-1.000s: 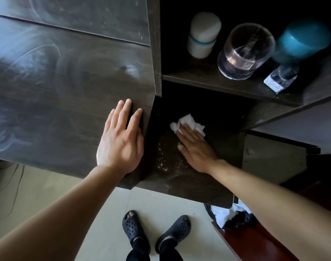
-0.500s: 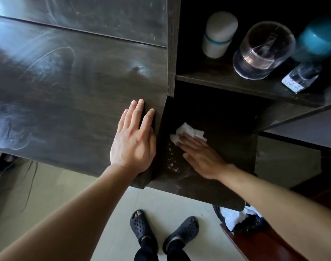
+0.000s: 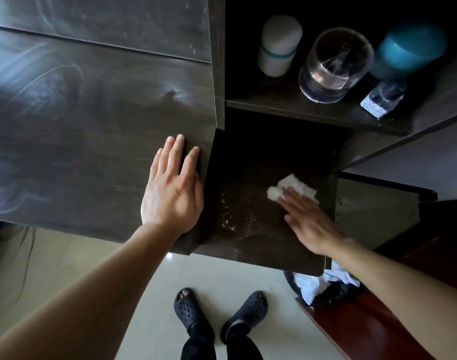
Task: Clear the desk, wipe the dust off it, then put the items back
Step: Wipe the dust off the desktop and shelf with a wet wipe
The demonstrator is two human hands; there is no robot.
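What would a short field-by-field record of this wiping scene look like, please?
Support: left hand rests flat on the desk top, near its right edge
Wiping: right hand presses a white tissue with straight fingers onto the low shelf
Dust: pale specks on the low shelf, left of the tissue
Stored items: upper shelf holds a white container, glass jar, teal container and small clear bottle
Floor: bin with white waste, lower right

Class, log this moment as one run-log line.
stage: wiping | left hand: flat on desk top | right hand: pressing tissue on lower shelf | dust specks: between hands
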